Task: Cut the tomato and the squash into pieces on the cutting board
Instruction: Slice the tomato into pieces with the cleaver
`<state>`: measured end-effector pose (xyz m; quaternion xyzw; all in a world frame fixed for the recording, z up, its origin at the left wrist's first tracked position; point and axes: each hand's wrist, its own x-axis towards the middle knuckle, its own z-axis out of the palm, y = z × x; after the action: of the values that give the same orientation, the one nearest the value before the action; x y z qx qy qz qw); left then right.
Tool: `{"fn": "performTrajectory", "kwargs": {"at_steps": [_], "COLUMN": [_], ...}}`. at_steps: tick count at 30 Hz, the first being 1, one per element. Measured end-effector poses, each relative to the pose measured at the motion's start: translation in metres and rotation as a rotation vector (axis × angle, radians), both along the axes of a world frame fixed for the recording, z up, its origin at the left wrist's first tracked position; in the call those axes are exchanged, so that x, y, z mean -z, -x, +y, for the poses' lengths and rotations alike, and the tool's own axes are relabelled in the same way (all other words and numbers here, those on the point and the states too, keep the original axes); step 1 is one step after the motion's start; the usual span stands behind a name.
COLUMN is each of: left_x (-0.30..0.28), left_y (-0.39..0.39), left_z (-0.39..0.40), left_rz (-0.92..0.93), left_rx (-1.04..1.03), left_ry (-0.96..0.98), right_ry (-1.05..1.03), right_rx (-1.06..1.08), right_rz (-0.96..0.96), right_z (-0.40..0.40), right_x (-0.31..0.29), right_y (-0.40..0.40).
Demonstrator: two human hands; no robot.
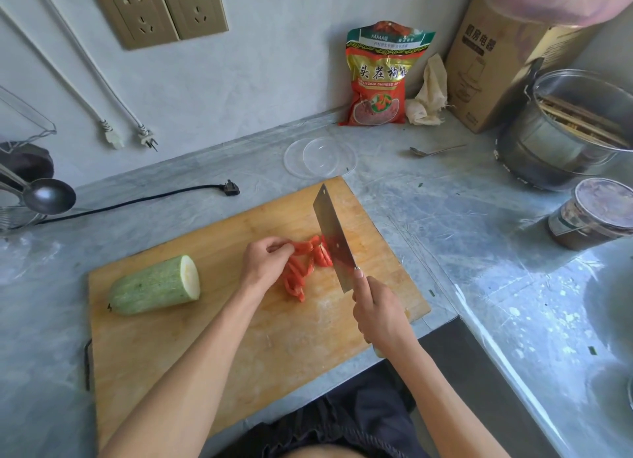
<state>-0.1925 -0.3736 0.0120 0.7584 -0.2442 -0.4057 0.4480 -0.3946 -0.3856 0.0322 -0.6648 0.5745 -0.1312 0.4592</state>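
Note:
On the wooden cutting board (191, 351) lie several red tomato slices (299, 269) near its middle. My left hand (265, 260) has its fingers curled and pinches the slices at their left side. My right hand (378, 312) grips the handle of a cleaver (334, 240), whose blade stands edge-down on the board against the right side of the tomato. A pale green squash (154, 286), one end cut flat, lies whole on the board's left part, apart from both hands.
A clear plastic lid (320, 156) lies just behind the board. A red snack bag (380, 77), a cardboard box (496, 57), a metal pot (568, 129) and a jar (596, 214) stand at the back right. A black cable (137, 202) runs left.

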Motion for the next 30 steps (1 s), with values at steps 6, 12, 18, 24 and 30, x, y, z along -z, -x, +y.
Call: {"fn": "performTrajectory", "kwargs": {"at_steps": [6,12,18,24,30], "left_x": [0.019,0.019,0.029,0.043,0.037], "left_y": [-0.035,-0.066,-0.062,-0.049,-0.042], "left_z": [-0.001,-0.03,-0.038,-0.036,-0.041], "left_rz": [0.054,-0.119,-0.312,-0.244,-0.148], "left_rx": [-0.023,0.061,0.032,-0.074,-0.148], "left_ry": [-0.003,-0.094,-0.188,-0.15,-0.157], "right_ry": [-0.006,0.033,0.114,0.014,-0.01], "right_rx": [-0.057,-0.173,-0.192,-0.292,-0.324], "right_rz": [-0.047,-0.032,-0.007,0.041,0.171], "right_z": [-0.001,-0.012,-0.03,-0.038,-0.042], "right_x": [-0.001,-0.016,-0.025,-0.02,0.002], "right_y": [-0.006,-0.037,-0.075,-0.091,-0.102]}}
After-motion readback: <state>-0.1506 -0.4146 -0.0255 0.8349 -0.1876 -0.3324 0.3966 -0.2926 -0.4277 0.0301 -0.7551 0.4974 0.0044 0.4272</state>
